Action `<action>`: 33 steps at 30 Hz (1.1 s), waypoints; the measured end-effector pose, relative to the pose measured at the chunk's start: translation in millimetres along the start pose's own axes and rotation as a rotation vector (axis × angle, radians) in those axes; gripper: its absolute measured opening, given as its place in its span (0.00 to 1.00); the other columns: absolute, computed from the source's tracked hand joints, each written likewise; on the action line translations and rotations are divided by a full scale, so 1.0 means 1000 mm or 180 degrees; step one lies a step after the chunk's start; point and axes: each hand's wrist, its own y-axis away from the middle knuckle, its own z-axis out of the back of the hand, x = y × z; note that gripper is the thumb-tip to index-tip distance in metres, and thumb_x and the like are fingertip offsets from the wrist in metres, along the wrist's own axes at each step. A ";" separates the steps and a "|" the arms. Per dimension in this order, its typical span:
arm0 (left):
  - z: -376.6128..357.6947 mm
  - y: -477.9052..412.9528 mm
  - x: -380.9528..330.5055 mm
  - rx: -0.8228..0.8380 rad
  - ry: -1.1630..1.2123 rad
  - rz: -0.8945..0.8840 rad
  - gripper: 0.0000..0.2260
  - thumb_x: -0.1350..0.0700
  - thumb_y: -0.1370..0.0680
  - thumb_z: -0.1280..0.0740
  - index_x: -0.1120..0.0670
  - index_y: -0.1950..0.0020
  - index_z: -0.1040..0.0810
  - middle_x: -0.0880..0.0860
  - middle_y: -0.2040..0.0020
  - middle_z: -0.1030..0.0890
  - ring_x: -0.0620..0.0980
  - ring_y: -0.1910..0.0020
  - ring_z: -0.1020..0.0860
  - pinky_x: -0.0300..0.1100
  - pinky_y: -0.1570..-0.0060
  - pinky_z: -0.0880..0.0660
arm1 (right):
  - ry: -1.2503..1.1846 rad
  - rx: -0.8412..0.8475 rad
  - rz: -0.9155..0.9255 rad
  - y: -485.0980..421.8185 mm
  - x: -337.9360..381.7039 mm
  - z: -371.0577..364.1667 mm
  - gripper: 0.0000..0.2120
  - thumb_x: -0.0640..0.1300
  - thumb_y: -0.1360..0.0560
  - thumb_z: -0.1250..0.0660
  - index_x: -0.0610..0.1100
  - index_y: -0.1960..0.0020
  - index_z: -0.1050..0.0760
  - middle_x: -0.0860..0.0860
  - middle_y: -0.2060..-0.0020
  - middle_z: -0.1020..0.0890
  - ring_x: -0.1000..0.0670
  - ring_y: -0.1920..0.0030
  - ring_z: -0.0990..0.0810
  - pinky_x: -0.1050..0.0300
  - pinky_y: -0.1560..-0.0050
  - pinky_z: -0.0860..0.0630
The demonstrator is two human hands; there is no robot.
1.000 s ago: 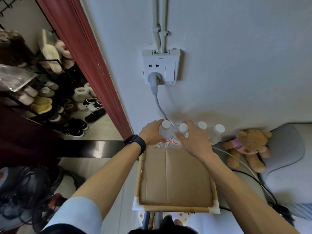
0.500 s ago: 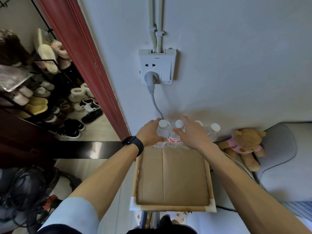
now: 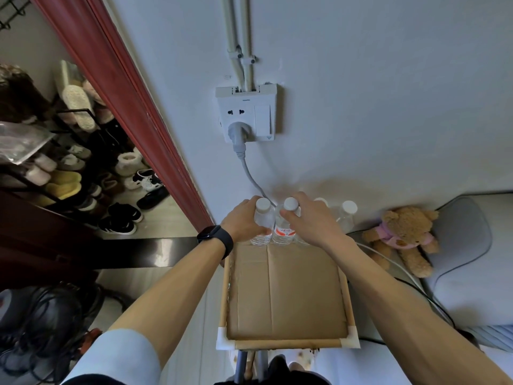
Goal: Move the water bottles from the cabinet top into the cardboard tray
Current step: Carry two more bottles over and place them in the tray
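Note:
A shallow cardboard tray [image 3: 286, 343] with white taped corners lies in front of me, its floor bare. At its far edge stand two clear water bottles with white caps. My left hand [image 3: 241, 220] is wrapped around the left bottle [image 3: 262, 220]. My right hand [image 3: 308, 220] grips the second bottle [image 3: 284, 230], which has a red label. Two more bottles stand against the wall to the right: one [image 3: 320, 202] is mostly hidden behind my right hand, the other [image 3: 348, 213] is in plain view.
A wall socket [image 3: 247, 112] with a grey plug and cable hangs above the bottles. A teddy bear [image 3: 402, 234] and a grey cushion [image 3: 466, 245] lie to the right. A red door frame [image 3: 133, 101] and a shoe rack [image 3: 69, 168] are on the left.
Both hands have settled lower around their two bottles at the tray's far edge. The view has shifted slightly; the bottles to the right have stayed in place.

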 end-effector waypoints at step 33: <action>0.007 0.031 0.007 -0.0073 0.0070 0.0283 0.37 0.48 0.29 0.25 0.47 0.25 0.39 0.54 0.31 0.27 0.52 0.39 0.24 0.50 0.39 0.25 | -0.0461 -0.0559 0.0298 0.038 0.002 0.005 0.20 0.49 0.21 0.35 0.52 0.30 0.31 0.54 0.34 0.26 0.51 0.51 0.19 0.54 0.44 0.28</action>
